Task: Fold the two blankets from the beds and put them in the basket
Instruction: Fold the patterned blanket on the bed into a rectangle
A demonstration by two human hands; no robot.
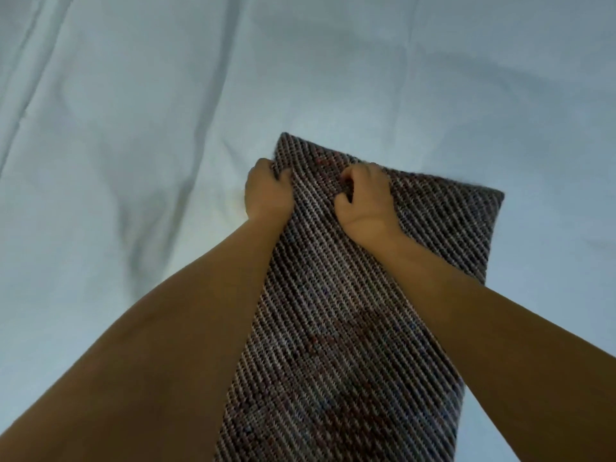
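woven, ribbed blanket (350, 328) – a folded oblong on wrinkled sheet (133, 128) – both hands' fingers (346, 186) clamped on it.

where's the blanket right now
In the head view, the blanket lies folded on the sheet, centre to bottom; the left hand grips its far left edge, the right hand pinches it just beside.

A pale, blue-white bed sheet (333, 61) covers the whole surface, from the near edge to the far edge of the view. It is not smooth. Several long creases (30, 78) run slanted on the far left side, and softer, wider wrinkles (133, 211) lie in the left middle part. The far right part is more flat, with only some shallow waves. A small, faint yellowish spot (237, 196) shows on the sheet near the centre.
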